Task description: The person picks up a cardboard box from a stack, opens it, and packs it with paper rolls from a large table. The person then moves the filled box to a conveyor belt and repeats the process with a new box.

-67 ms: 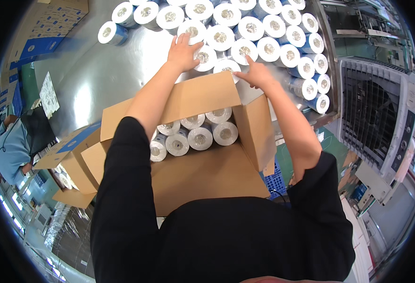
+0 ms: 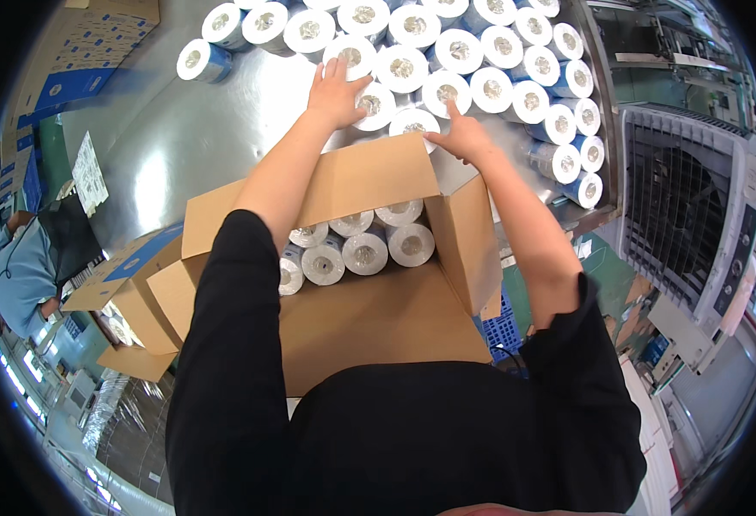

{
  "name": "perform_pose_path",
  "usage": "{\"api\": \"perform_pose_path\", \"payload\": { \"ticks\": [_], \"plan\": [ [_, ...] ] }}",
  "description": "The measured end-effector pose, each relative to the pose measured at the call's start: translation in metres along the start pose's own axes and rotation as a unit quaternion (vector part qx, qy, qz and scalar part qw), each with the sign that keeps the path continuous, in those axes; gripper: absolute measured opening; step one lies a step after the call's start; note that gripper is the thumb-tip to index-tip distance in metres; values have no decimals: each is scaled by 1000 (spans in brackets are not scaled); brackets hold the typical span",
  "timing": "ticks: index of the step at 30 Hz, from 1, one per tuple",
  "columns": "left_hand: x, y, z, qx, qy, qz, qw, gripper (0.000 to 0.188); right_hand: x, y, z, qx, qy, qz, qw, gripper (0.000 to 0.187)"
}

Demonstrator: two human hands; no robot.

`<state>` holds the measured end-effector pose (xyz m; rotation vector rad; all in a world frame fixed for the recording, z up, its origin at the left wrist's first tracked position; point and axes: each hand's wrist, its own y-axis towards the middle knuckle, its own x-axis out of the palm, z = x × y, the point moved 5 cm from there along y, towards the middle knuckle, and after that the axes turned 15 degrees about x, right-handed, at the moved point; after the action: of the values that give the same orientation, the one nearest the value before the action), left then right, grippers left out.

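Observation:
Both my hands reach over the far wall of an open cardboard box (image 2: 378, 327) to wrapped white paper rolls standing on a metal table. My left hand (image 2: 337, 99) has its fingers spread against a roll (image 2: 350, 57), with the thumb by a nearer roll (image 2: 376, 107). The index finger of my right hand (image 2: 466, 138) stretches to another roll (image 2: 446, 93). Its thumb lies at the roll nearest the box (image 2: 413, 123), which the box flap partly hides. Neither hand has lifted a roll. Inside the box, several rolls (image 2: 365, 251) lie with their ends facing me.
Many more rolls (image 2: 498, 47) crowd the far and right part of the metal table (image 2: 197, 129). A second open box (image 2: 146, 275) stands at left, near a person in light blue (image 2: 25, 267). A grey air cooler (image 2: 683, 206) is at right, and a blue crate (image 2: 503, 327) sits below the table.
My right forearm and elbow have shifted slightly left. The hands stay at the same rolls.

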<state>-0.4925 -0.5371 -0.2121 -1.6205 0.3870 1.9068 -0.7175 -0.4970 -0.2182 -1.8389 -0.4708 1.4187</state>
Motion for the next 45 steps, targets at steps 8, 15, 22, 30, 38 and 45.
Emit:
{"api": "perform_pose_path", "payload": {
  "ticks": [8, 15, 22, 30, 38, 45],
  "plan": [
    [3, 12, -9, -13, -41, -31, 999, 42, 27, 23, -2, -111, 160, 116, 974, 82],
    [-132, -111, -70, -201, -233, 197, 931, 45, -91, -61, 34, -121, 214, 95, 965, 68],
    [-201, -331, -19, -187, -473, 196, 838, 36, -204, -227, 46, -227, 340, 371, 834, 65],
    [-82, -344, 74, 45, -34, -63, 996, 20, 17, -312, -86, -471, -92, -142, 866, 59],
    [-128, -274, 40, -1, -288, -343, 894, 19, 184, -241, -174, -390, -140, -103, 904, 52],
    [-120, -93, -111, -115, -80, 84, 987, 48, 14, -242, -126, -378, 255, -93, 885, 32]
  ]
}}
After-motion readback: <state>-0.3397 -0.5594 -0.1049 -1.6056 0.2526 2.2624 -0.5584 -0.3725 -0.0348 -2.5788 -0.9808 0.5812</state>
